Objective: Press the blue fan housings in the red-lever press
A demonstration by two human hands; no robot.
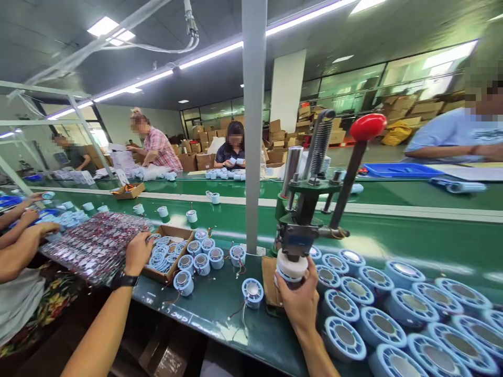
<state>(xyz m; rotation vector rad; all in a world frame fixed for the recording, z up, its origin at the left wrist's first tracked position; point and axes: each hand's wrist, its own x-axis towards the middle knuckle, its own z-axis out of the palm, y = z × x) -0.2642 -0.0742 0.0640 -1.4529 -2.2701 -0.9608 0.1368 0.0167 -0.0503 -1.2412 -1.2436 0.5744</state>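
Observation:
My right hand (301,298) is wrapped round a blue round housing (290,278) under the white pad (291,263) of a hand press (301,230) with a red-knobbed lever. My left hand (138,251) is at the left edge of a cardboard box (175,232) of light blue rings (163,256), fingers pinched at a ring. Several blue housings with silver discs (201,263) stand right of the box. One wired housing (252,292) sits alone left of the press.
Many blue housings (383,324) crowd the bench right of the press. A wired parts sheet (96,246) lies left, beside a neighbour's hands (33,241). A grey post (253,131) rises behind the bench. People sit across the green belt (228,209).

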